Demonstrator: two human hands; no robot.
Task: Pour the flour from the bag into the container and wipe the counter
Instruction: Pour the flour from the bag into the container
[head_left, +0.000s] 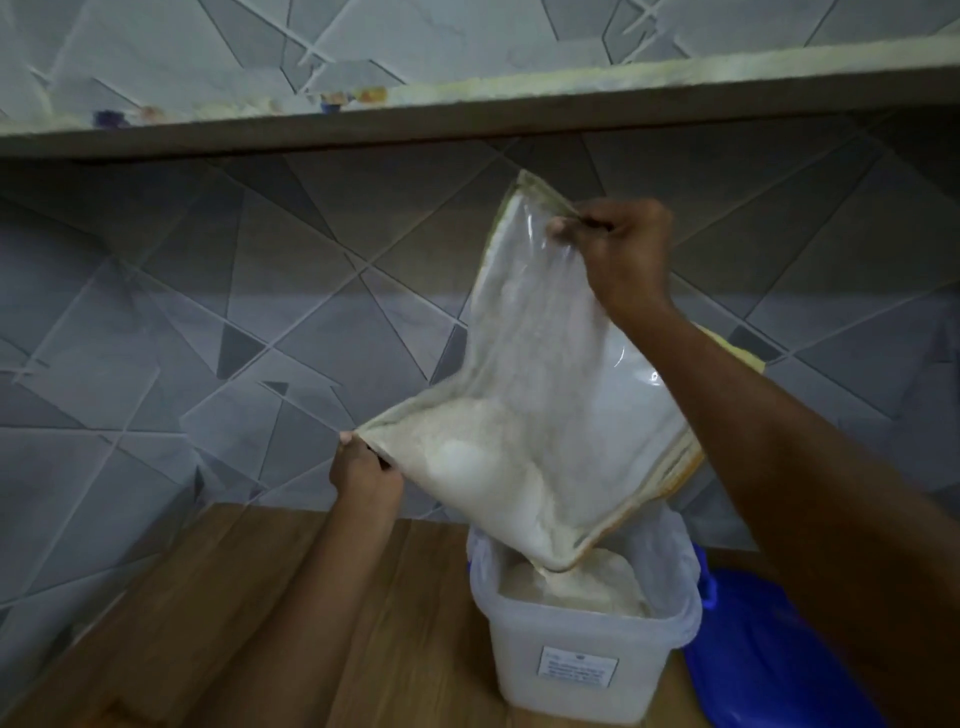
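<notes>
A clear plastic bag with white flour hangs tilted above a translucent white container on the wooden counter. Its lowest corner points into the container's mouth, and flour runs out onto the heap inside. My left hand pinches the bag's left corner, low and left of the container. My right hand pinches the bag's top corner, high above the container. Most of the remaining flour sits in the bag's lower half. The container bears a small label on its front.
A blue lid lies on the counter right of the container. A yellow thing shows behind my right forearm. A shelf runs across above, in front of the grey tiled wall.
</notes>
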